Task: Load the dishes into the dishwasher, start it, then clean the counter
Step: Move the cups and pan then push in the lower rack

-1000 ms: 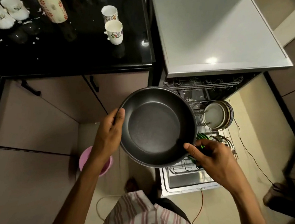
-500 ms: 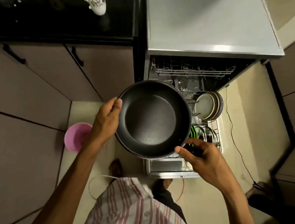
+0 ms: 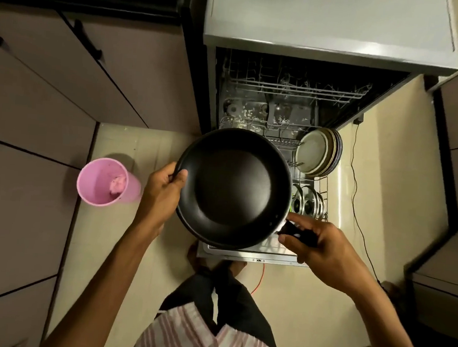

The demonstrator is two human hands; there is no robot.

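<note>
1. The left hand (image 3: 163,195) curls over the left rim of the frying pan (image 3: 235,187), thumb inside the rim; the right hand (image 3: 323,246) grips the pan's black handle (image 3: 294,232).
2. The pan – dark, round, its inside facing up – is held level above the pulled-out lower rack (image 3: 314,185) of the open dishwasher (image 3: 329,28).
3. Plates (image 3: 318,153) stand on edge at the rack's right and steel lids (image 3: 308,201) nearer; a pink bin (image 3: 106,183) stands on the floor to the left.
</note>
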